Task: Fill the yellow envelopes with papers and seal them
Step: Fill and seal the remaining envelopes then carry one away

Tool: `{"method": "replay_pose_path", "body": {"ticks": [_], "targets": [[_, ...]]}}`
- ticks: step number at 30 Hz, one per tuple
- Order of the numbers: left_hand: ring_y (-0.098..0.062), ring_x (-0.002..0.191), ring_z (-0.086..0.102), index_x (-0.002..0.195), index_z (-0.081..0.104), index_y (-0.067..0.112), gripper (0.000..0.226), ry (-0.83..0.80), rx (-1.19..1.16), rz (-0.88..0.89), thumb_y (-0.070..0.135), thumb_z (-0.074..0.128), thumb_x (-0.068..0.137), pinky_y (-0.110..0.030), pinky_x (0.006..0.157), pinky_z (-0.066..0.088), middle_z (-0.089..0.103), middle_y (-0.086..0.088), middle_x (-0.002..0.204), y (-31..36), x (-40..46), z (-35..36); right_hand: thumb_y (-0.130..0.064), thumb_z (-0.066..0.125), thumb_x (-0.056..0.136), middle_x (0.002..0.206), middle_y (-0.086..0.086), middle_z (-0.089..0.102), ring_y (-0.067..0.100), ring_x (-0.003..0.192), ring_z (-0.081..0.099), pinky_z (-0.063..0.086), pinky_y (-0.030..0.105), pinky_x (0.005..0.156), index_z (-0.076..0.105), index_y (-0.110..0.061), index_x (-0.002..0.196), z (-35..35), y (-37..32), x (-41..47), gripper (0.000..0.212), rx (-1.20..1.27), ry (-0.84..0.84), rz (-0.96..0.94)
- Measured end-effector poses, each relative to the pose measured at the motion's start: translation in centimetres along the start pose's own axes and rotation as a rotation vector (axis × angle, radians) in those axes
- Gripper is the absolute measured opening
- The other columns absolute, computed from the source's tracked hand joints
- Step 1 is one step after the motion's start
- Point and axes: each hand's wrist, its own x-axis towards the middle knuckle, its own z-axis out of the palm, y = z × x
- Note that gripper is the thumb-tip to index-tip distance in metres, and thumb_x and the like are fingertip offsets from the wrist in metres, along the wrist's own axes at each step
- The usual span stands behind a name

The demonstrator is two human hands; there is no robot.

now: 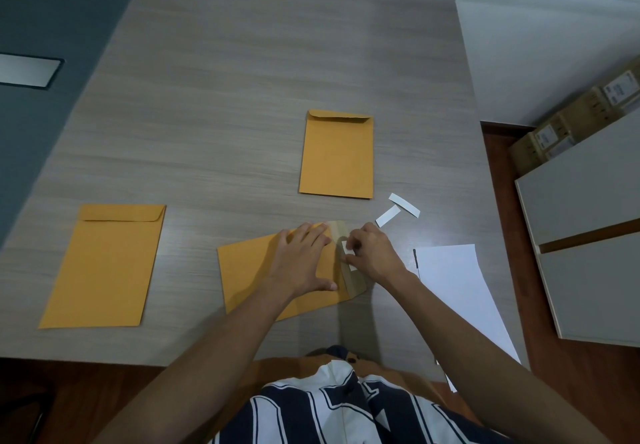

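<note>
A yellow envelope (249,270) lies sideways in front of me, its flap (353,281) open to the right. My left hand (301,260) presses flat on the envelope near the flap. My right hand (372,253) pinches a white peel-off strip (347,251) on the flap. A second yellow envelope (107,263) lies at the left with its flap down. A third yellow envelope (336,156) lies farther back, flap down too. White sheets of paper (457,287) lie at the right, by my right forearm.
Two loose white strips (398,209) lie on the grey wooden table (225,97) just beyond my right hand. A grey cabinet (588,235) and cardboard boxes (571,125) stand right of the table. The table's right edge runs close to the paper.
</note>
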Motion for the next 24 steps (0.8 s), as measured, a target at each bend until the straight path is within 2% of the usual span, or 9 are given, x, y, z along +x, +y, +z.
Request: {"method": "replay_pose_path", "body": {"ticks": [6, 10, 12, 19, 24], "targets": [[-0.018, 0.148, 0.013, 0.143, 0.038, 0.029, 0.095, -0.004, -0.009, -0.004, 0.08, 0.062, 0.067, -0.05, 0.115, 0.019, 0.016, 0.009, 0.162, 0.1, 0.0, 0.0, -0.012, 0.069, 0.082, 0.087, 0.0, 0.055, 0.018, 0.08, 0.056, 0.047, 0.027, 0.069, 0.061, -0.013, 0.094, 0.4, -0.2, -0.6, 0.015, 0.062, 0.115, 0.07], [-0.018, 0.148, 0.014, 0.144, 0.039, 0.027, 0.095, 0.006, -0.007, 0.001, 0.079, 0.062, 0.067, -0.05, 0.114, 0.02, 0.016, 0.008, 0.162, 0.0, 0.0, 0.0, -0.032, 0.078, 0.077, 0.085, 0.001, 0.063, 0.016, 0.079, 0.059, 0.05, 0.028, 0.07, 0.061, -0.013, 0.095, 1.1, -0.9, -0.9, 0.032, 0.126, 0.179, 0.218], [-0.018, 0.148, 0.014, 0.144, 0.038, 0.027, 0.096, 0.003, -0.012, -0.001, 0.079, 0.062, 0.067, -0.05, 0.114, 0.02, 0.017, 0.008, 0.162, 0.0, 0.0, 0.0, -0.035, 0.079, 0.077, 0.088, 0.001, 0.066, 0.017, 0.082, 0.062, 0.051, 0.03, 0.073, 0.063, -0.012, 0.098, 1.2, -1.3, -1.0, 0.036, 0.134, 0.188, 0.273], [-0.017, 0.147, 0.015, 0.142, 0.041, 0.029, 0.095, 0.006, -0.028, -0.009, 0.079, 0.064, 0.064, -0.05, 0.114, 0.02, 0.018, 0.009, 0.161, 0.0, 0.1, 0.2, -0.027, 0.08, 0.076, 0.085, -0.001, 0.068, 0.018, 0.087, 0.064, 0.053, 0.033, 0.08, 0.066, -0.013, 0.093, 0.9, -1.4, -0.6, 0.026, 0.225, 0.146, 0.369], [-0.017, 0.147, 0.015, 0.141, 0.041, 0.029, 0.095, 0.018, -0.028, -0.004, 0.079, 0.065, 0.064, -0.05, 0.113, 0.019, 0.019, 0.009, 0.161, -0.1, 0.1, 0.2, -0.019, 0.083, 0.074, 0.071, -0.005, 0.064, 0.016, 0.077, 0.066, 0.052, 0.026, 0.072, 0.065, -0.016, 0.08, 0.4, -1.1, -0.3, 0.019, 0.329, 0.123, 0.407]]}}
